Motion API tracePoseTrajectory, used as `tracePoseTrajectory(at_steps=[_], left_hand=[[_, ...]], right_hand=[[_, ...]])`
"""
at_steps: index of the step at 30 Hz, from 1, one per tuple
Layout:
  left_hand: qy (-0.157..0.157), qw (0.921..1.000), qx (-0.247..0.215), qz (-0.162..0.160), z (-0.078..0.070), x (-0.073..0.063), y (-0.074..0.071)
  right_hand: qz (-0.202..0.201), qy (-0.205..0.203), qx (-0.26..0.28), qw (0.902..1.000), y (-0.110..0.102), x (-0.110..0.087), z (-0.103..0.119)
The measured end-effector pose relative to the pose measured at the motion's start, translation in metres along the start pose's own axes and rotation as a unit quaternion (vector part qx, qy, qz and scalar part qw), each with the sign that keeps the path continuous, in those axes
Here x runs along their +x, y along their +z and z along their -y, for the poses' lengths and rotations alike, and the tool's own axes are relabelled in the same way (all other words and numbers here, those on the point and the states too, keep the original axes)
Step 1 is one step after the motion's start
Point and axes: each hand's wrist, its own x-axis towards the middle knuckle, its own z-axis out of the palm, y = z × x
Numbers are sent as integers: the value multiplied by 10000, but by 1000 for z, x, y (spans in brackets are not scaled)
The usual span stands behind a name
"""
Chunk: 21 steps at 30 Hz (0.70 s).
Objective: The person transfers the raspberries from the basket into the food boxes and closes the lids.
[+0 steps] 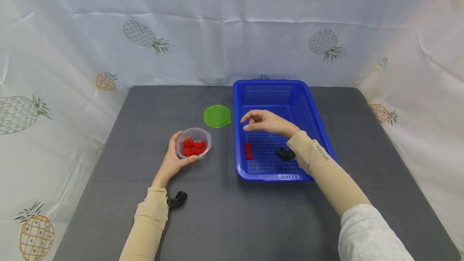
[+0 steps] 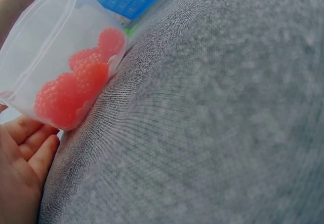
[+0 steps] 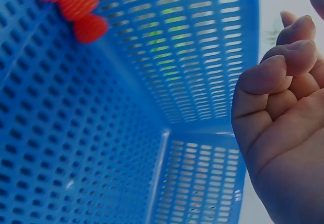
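Note:
My left hand (image 1: 173, 160) grips a small clear plastic tub (image 1: 208, 136), thumb along the near side and fingers round the left side. Several red raspberries (image 2: 83, 79) lie in the bottom of the tub, which stands on the grey cloth. Over the left part of a blue perforated basket (image 1: 239, 168) hovers my right hand (image 1: 266, 122), fingers loosely bent and thumb apart from them, with nothing visible between them. Three raspberries (image 3: 78, 5) lie on the basket floor along its left wall, below that hand.
A green lid (image 1: 217, 116) lies flat behind the tub, close to the basket's left rim. Grey cloth (image 1: 224, 220) covers the table. White curtains (image 1: 224, 51) with pineapple prints hang at the back and sides. A black camera mount (image 1: 177, 199) sticks out from the left wrist.

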Motion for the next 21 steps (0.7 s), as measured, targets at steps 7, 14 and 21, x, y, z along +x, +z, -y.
tracePoseTrajectory(at_steps=[7, 14, 21], left_hand=[[85, 10000, 20, -48, 7, 1, 0], [-42, 10000, 27, -21, 0, 0, 0], [-16, 9999, 110, 51, -27, -8, 0]], right_hand=[[98, 298, -259, 9992, 1, 2, -10], [135, 398, -478, 9980, 3, 6, -19], [437, 623, -883, 9932, 7, 16, -31]])
